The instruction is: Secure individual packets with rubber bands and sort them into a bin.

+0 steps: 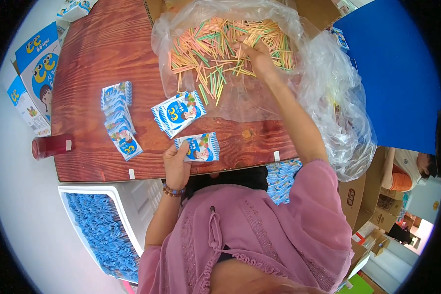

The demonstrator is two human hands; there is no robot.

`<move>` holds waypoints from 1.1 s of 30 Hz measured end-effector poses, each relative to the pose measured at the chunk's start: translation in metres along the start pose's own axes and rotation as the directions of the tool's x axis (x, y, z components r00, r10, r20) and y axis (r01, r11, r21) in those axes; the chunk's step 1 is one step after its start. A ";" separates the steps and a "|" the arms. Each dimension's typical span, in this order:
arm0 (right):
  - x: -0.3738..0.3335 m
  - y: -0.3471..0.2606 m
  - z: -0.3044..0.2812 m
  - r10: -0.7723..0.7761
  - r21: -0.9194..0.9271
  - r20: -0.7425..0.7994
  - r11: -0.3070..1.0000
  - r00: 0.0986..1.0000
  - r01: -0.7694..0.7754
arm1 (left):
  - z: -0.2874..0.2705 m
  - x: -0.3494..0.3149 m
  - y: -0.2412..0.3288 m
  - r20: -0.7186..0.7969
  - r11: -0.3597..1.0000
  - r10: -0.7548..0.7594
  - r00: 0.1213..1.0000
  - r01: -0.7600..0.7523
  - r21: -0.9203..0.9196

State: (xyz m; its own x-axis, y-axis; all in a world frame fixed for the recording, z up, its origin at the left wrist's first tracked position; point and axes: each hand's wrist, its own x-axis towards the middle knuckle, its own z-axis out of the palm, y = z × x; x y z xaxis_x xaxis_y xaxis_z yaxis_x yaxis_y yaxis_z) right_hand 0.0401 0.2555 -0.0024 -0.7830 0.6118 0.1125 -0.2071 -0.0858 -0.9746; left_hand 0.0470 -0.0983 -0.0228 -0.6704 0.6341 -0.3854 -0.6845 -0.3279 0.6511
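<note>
My left hand (177, 165) pinches a small blue and white packet (203, 147) at its left end, near the table's front edge. Just beyond it lie more packets (180, 113), overlapping one another on the wood. My right hand (259, 58) reaches into a heap of thin pastel sticks (201, 46), pink, yellow, green and orange. Its fingertips are bent together on some sticks; how many is hidden. The heap lies on a clear plastic bag (323, 83) spread open at the far side of the table.
Overlapping packets (118, 117) form a row on the left of the wooden table (108, 54). A reddish jar (51, 146) stands at its left edge. Below sits a white crate (115, 196) full of blue packets. Printed boxes (39, 63) stand far left; another person (406, 169) is at right.
</note>
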 end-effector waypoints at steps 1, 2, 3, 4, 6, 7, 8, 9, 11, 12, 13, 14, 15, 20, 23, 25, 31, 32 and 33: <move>-0.003 0.008 -0.001 -0.002 0.001 -0.001 1.000 1.000 0.002 | 0.001 0.000 0.000 0.020 1.000 0.008 1.000 -0.007 -0.006; -0.007 0.021 -0.004 -0.085 -0.210 -0.029 0.975 0.996 0.077 | 0.004 0.001 -0.001 0.023 1.000 0.006 1.000 -0.006 -0.003; -0.008 0.032 -0.009 -0.171 -0.414 -0.039 0.899 0.985 0.140 | 0.008 0.002 -0.001 0.038 1.000 0.010 0.999 -0.010 -0.004; -0.014 0.032 -0.008 -0.172 -0.666 -0.011 0.736 0.985 0.121 | 0.009 0.003 -0.001 0.048 1.000 0.019 0.999 -0.019 -0.008; -0.017 0.044 -0.011 -0.250 -0.729 0.023 0.658 0.968 0.187 | 0.007 0.002 -0.001 0.056 1.000 0.013 0.998 -0.012 -0.004; -0.019 0.041 -0.005 -0.321 -0.784 0.065 0.569 0.945 0.247 | 0.005 0.001 -0.002 0.062 1.000 0.007 0.998 -0.007 -0.002; -0.019 0.037 -0.002 -0.321 -0.783 0.068 0.569 0.944 0.250 | 0.004 0.001 -0.002 0.061 1.000 0.010 0.998 -0.009 -0.003; -0.021 0.032 0.001 -0.222 -0.720 0.012 0.674 0.975 0.163 | 0.002 0.001 -0.002 0.053 1.000 0.019 0.998 -0.019 -0.004; -0.027 0.020 0.010 -0.112 -0.643 -0.032 0.763 0.993 0.065 | 0.000 0.001 -0.002 0.043 1.000 0.028 0.999 -0.028 -0.003; -0.029 0.017 0.013 -0.151 -0.669 0.004 0.735 0.989 0.115 | -0.001 0.000 -0.002 0.033 1.000 0.028 0.999 -0.028 -0.002; -0.032 0.014 0.012 -0.191 -0.695 0.033 0.701 0.981 0.160 | 0.000 0.000 -0.003 0.031 1.000 0.024 0.999 -0.024 0.001; -0.032 0.019 0.007 -0.192 -0.696 0.028 0.701 0.981 0.157 | 0.003 0.000 -0.002 0.035 1.000 0.020 0.999 -0.020 0.003; -0.031 0.028 0.001 -0.247 -0.834 0.088 0.511 0.965 0.207 | 0.007 0.001 0.000 0.028 1.000 0.012 1.000 -0.011 -0.021; -0.035 0.002 0.012 -0.211 -0.840 0.172 0.478 0.962 0.255 | 0.025 0.002 0.013 0.009 0.997 0.018 1.000 -0.017 -0.074; -0.053 -0.024 0.043 -0.007 -0.075 -0.088 0.997 0.996 0.000 | 0.044 0.014 0.022 0.040 0.990 0.093 0.995 -0.088 -0.109; -0.064 -0.041 0.066 -0.083 0.324 -0.099 0.940 0.992 0.111 | 0.057 0.028 0.025 0.033 0.987 0.133 0.991 -0.129 -0.094; -0.096 -0.067 0.105 -0.215 0.381 -0.120 0.892 0.969 0.245 | 0.081 0.053 0.027 -0.052 0.960 0.242 0.969 -0.246 -0.133; -0.099 -0.067 0.108 -0.232 0.378 -0.136 0.886 0.963 0.267 | 0.081 0.055 0.025 -0.056 0.959 0.244 0.968 -0.249 -0.132; -0.102 -0.066 0.111 -0.249 0.375 -0.152 0.881 0.957 0.289 | 0.081 0.056 0.024 -0.066 0.959 0.246 0.967 -0.252 -0.129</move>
State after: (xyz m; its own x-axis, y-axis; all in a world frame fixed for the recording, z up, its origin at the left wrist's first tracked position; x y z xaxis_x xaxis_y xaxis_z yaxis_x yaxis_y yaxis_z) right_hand 0.0687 0.1109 0.0723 -0.6084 0.7259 0.3207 -0.6286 -0.1941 -0.7531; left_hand 0.0162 -0.0144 0.0243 -0.8354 0.4863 -0.2562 -0.5242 -0.5648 0.6373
